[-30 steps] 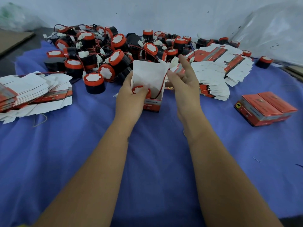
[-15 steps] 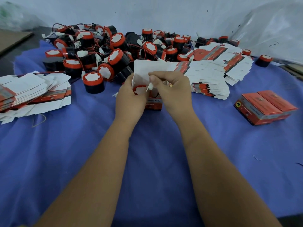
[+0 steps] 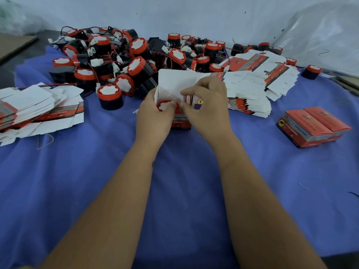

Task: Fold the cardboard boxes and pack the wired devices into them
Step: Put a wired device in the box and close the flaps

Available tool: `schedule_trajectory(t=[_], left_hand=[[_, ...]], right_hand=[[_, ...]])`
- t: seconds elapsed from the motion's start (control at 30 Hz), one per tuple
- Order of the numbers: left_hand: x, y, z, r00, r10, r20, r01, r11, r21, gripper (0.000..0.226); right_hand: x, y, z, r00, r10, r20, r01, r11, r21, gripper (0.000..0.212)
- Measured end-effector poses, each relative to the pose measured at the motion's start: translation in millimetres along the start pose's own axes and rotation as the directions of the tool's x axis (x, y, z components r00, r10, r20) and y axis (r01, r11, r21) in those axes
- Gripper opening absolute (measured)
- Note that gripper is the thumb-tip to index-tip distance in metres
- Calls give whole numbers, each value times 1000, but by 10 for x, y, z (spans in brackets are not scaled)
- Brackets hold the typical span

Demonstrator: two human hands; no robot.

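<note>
At the middle of the bench (image 3: 174,200), which is draped in a blue cloth, stands a small red-and-white cardboard box (image 3: 181,123) with its white lid flap (image 3: 172,82) raised toward the far side. A wired device (image 3: 166,105) with a red rim and white top sits in the box's open mouth. The left hand (image 3: 153,117) wraps around the box from the left, its thumb curled over the device's top. The right hand (image 3: 207,107) is on the box's right side, fingers bent and pinching at the upper edge, where a loop of thin red and black wire (image 3: 188,99) shows beside a side flap (whether the fingertips hold the wire or only the flap cannot be told).

Behind the box lies a large heap of loose wired devices (image 3: 136,61), black bodies with red caps, tangled in red wires and white plug connectors. One device (image 3: 109,97) stands upright a little apart from the heap, near the left hand. A fanned stack of flat unfolded cartons (image 3: 38,109) lies at the left, and a second stack (image 3: 252,92) just beside the right hand. Two closed red boxes (image 3: 312,126) rest side by side, touching, at the right of the bench.
</note>
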State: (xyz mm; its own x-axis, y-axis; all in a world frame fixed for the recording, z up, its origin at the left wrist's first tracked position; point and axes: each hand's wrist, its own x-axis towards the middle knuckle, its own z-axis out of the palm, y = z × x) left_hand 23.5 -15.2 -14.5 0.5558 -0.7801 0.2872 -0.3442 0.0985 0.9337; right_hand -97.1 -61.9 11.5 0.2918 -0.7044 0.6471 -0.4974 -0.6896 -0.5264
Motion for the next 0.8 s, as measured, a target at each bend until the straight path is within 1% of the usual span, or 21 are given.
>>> schedule_trajectory(t=[0.1, 0.2, 0.33, 0.37, 0.43, 0.47, 0.5, 0.53, 0.57, 0.6, 0.7, 0.73, 0.8], left_hand=[[-8, -7, 9, 1000, -21, -5, 21, 1000, -15, 44], [-4, -11, 19, 999, -32, 0, 32, 999, -9, 44], [-9, -5, 4, 1000, -30, 6, 31, 999, -13, 40], [-6, -1, 4, 1000, -25, 2, 25, 1000, -4, 39], [-4, 25, 12, 999, -38, 7, 38, 999, 4, 30], [-6, 43, 13, 997, -79, 3, 79, 995, -55, 24], [-2, 72, 7, 990, -143, 3, 141, 975, -172, 26], [-2, 100, -2, 977, -212, 7, 204, 933, -297, 35], [4, 103, -17, 964, -265, -2, 245, 894, -375, 41], [3, 113, -32, 960, -279, -6, 255, 885, -390, 41], [19, 103, -46, 978, -208, 23, 205, 929, -309, 29], [11, 108, -56, 982, -186, 37, 189, 939, -289, 29], [-5, 76, -52, 991, -124, 50, 132, 971, -198, 33]], right_hand=[[-2, 9, -7, 1000, 23, 8, -23, 998, 58, 8], [-5, 3, -5, 996, 34, 87, -43, 993, 107, 15], [-36, -17, -9, 992, 3, 128, -20, 991, 132, 28], [-45, -6, -10, 988, 24, 152, -48, 988, 149, 31], [-59, 7, 2, 971, 115, 211, -157, 968, 197, 28], [-61, 8, 18, 959, 165, 232, -217, 951, 221, 25], [-58, 4, 30, 948, 205, 243, -264, 934, 239, 25], [-51, -3, 37, 941, 230, 248, -292, 923, 249, 27], [-44, -7, 34, 937, 243, 251, -306, 918, 252, 28], [-44, -3, 28, 934, 248, 257, -312, 915, 254, 28], [-58, 28, 40, 939, 244, 242, -306, 913, 269, 27], [-68, 29, 51, 948, 245, 202, -296, 912, 284, 31], [-80, 27, 57, 964, 252, 86, -266, 908, 324, 49]])
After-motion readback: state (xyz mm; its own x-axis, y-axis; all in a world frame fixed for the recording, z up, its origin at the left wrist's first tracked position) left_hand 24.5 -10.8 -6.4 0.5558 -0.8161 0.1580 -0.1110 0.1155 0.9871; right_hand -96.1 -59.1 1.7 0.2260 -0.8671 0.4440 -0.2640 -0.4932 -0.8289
